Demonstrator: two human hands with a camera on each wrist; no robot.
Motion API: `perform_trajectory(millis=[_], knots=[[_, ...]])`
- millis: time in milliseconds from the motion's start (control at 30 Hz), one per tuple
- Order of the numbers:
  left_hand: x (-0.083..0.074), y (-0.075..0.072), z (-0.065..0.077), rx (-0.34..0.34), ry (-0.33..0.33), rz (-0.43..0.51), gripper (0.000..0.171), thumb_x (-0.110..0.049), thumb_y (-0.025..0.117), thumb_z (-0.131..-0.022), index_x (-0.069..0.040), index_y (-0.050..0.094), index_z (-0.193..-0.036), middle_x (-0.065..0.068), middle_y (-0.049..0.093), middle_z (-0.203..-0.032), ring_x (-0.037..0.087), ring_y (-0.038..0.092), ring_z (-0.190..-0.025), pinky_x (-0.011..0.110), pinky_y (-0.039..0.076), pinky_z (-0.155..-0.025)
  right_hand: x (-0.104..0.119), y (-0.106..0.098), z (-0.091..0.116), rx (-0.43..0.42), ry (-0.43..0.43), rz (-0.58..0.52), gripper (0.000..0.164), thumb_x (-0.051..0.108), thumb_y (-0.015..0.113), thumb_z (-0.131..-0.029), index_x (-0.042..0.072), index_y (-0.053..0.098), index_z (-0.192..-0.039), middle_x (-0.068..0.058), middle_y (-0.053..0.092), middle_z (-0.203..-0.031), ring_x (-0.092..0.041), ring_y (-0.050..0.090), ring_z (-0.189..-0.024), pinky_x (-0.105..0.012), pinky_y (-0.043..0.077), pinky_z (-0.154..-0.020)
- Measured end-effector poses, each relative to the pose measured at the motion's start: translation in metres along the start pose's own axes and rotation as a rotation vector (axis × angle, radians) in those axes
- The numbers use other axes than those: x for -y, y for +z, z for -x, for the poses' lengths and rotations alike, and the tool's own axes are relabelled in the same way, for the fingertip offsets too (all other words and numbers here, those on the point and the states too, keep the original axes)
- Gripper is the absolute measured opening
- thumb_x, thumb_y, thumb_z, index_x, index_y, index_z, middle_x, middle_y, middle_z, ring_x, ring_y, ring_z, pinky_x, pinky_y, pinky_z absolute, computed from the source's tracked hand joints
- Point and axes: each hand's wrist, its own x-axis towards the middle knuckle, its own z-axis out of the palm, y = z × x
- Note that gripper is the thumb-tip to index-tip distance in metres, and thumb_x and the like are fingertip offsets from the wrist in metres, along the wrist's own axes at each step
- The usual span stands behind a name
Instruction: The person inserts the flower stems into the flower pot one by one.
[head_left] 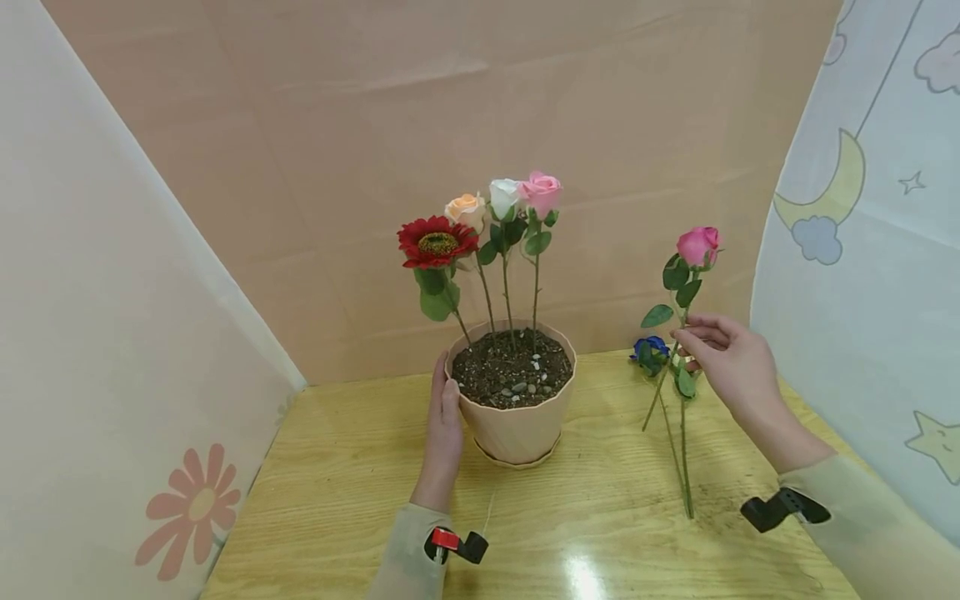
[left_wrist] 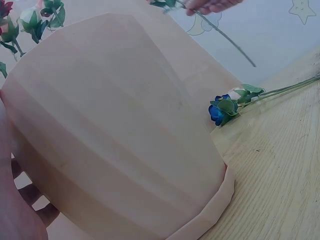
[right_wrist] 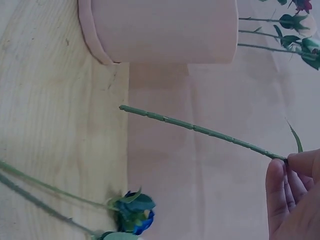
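Observation:
My right hand [head_left: 731,354] pinches the stem of a pink rose [head_left: 698,247] between thumb and fingers. The rose is held upright above the table, its bare stem end [right_wrist: 145,113] hanging free. My left hand [head_left: 444,417] rests against the left side of a pale pink flowerpot [head_left: 517,429], thumb near the rim. Dark soil with pebbles [head_left: 510,367] fills the pot. Standing in it are a red daisy-like flower [head_left: 437,242], a peach rose [head_left: 466,211], a white rose [head_left: 505,198] and a light pink rose [head_left: 541,194].
A blue rose [left_wrist: 217,111] and a pale rose [left_wrist: 235,94] lie on the wooden table [head_left: 337,500] right of the pot, below my right hand. A saucer [head_left: 517,462] sits under the pot. Fabric walls [head_left: 360,167] stand behind and at both sides.

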Motion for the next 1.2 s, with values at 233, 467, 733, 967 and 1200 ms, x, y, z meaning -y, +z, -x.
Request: perform_trajectory(millis=[233,467,733,967,1200], knots=[[0.0,0.001,0.001,0.005,0.019,-0.001,0.057,-0.035,0.03,-0.122,-0.027,0.022,-0.178,0.004,0.017,-0.183,0.037,0.015,-0.167,0.068,0.017,-0.13,0.025,0.007,-0.008,-0.007,-0.059,-0.034,0.041,0.026,0.071,-0.11,0.002,0.064,-0.142,0.008,0.069,-0.114,-0.001,0.073,-0.089,-0.02,0.061,-0.072],[0.002,0.001,0.001,0.005,0.019,-0.003,0.056,-0.034,0.029,-0.123,-0.027,0.022,-0.178,0.002,0.018,-0.183,0.036,0.013,-0.168,0.067,0.016,-0.13,0.056,0.013,-0.016,-0.034,-0.107,-0.123,0.027,0.023,0.075,-0.108,0.012,0.07,-0.132,0.006,0.072,-0.112,-0.004,0.074,-0.088,-0.02,0.062,-0.072],[0.001,0.0,0.001,0.001,0.025,-0.004,0.056,-0.034,0.029,-0.123,-0.028,0.022,-0.178,0.002,0.018,-0.183,0.035,0.015,-0.168,0.066,0.017,-0.131,0.093,0.026,-0.02,-0.046,-0.164,-0.123,0.031,0.028,0.076,-0.107,0.01,0.071,-0.131,0.007,0.073,-0.112,-0.004,0.075,-0.087,-0.021,0.061,-0.074],[-0.001,0.0,0.0,0.002,0.031,0.014,0.056,-0.031,0.029,-0.123,-0.024,0.022,-0.178,0.005,0.018,-0.183,0.036,0.014,-0.168,0.066,0.017,-0.131,0.121,0.039,-0.025,-0.051,-0.258,-0.183,0.025,0.022,0.078,-0.106,0.009,0.074,-0.126,0.003,0.074,-0.111,-0.011,0.076,-0.088,-0.022,0.062,-0.072],[0.002,0.001,0.0,0.004,0.014,0.011,0.056,-0.033,0.029,-0.123,-0.027,0.021,-0.178,0.001,0.017,-0.183,0.034,0.013,-0.168,0.065,0.017,-0.131,0.13,0.059,-0.032,0.003,-0.333,-0.18,0.026,0.015,0.076,-0.106,0.002,0.074,-0.129,-0.001,0.073,-0.113,-0.011,0.074,-0.087,-0.021,0.061,-0.072]])
